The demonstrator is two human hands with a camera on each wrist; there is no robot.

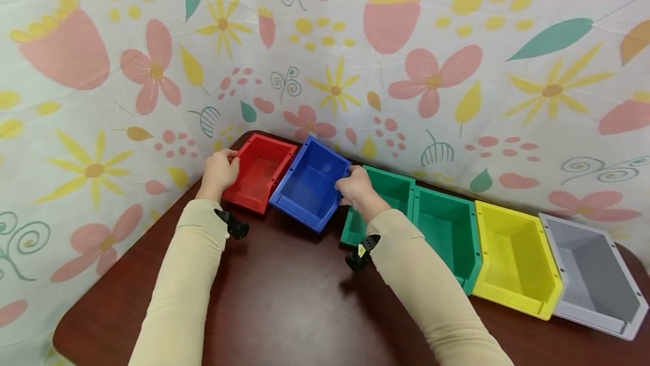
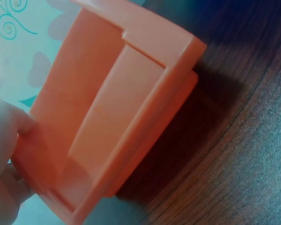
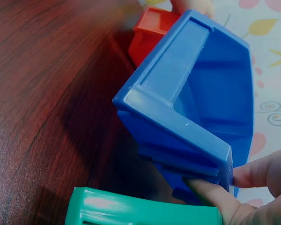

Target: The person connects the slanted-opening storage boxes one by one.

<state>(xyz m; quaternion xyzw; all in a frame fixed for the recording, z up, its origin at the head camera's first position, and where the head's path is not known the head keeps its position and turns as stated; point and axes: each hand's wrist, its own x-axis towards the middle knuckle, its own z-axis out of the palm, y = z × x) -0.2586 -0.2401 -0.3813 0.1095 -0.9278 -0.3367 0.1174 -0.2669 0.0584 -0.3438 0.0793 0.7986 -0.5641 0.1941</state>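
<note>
My left hand (image 1: pixel 220 174) pinches the left rim of a red plastic storage bin (image 1: pixel 261 166) at the table's far left corner. In the left wrist view, thumb and finger lie on either side of that bin's wall. A blue storage bin (image 1: pixel 310 185) stands turned at an angle just right of the red one, close against its edge. My right hand (image 1: pixel 357 186) grips the blue bin's right side wall, thumb inside and fingers outside, as the right wrist view shows. Both bins have nothing inside that I can see.
Right of the blue bin, two green bins (image 1: pixel 447 225), a yellow bin (image 1: pixel 515 259) and a grey bin (image 1: pixel 591 270) form a row along the back. They stand on a dark brown wooden table (image 1: pixel 284 298). A flower-printed cloth (image 1: pixel 325 61) hangs behind the table and at its left.
</note>
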